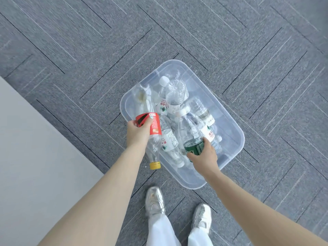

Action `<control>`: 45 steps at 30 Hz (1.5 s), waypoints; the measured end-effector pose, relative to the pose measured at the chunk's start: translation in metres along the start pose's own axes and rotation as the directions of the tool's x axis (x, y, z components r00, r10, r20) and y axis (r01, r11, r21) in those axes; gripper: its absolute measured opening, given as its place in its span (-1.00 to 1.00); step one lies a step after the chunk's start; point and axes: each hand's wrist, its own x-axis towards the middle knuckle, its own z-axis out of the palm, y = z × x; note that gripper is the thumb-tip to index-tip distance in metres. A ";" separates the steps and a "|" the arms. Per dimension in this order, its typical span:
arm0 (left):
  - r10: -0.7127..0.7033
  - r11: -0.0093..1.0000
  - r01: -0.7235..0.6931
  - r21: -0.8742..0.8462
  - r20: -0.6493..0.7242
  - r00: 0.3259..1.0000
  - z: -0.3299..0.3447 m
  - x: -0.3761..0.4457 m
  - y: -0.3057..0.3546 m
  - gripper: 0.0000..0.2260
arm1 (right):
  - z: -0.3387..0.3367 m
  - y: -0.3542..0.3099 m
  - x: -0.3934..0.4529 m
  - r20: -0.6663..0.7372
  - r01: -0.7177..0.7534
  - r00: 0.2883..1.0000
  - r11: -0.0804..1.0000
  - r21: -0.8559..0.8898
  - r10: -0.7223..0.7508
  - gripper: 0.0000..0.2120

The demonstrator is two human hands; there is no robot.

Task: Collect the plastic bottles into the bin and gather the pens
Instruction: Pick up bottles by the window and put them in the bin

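A clear plastic bin stands on the carpet and holds several empty plastic bottles. My left hand grips a clear bottle with a red label and a yellow cap, held over the bin's near-left rim with the cap pointing toward me. My right hand grips a clear bottle with a green label and a white cap, held above the bottles in the bin. No pens are in view.
Grey patterned carpet surrounds the bin on all sides. A pale grey surface fills the lower left. My two silver shoes and white trouser legs stand just below the bin's near corner.
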 end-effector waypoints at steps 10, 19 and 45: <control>-0.109 0.992 0.113 0.063 -0.068 0.992 0.016 -0.004 -0.001 -0.45 | -0.017 0.001 -0.005 -0.001 -0.011 1.000 1.000 -0.010 0.011 -0.25; 0.013 0.976 0.027 0.217 -0.178 0.984 0.019 -0.008 -0.001 -0.65 | -0.029 0.007 -0.014 0.005 0.030 1.000 0.998 0.057 -0.030 -0.28; 0.345 0.939 -0.344 -0.029 0.080 0.935 -0.037 -0.383 0.158 -0.81 | -0.299 0.005 -0.293 -0.189 0.243 0.966 0.859 0.451 -0.174 -0.54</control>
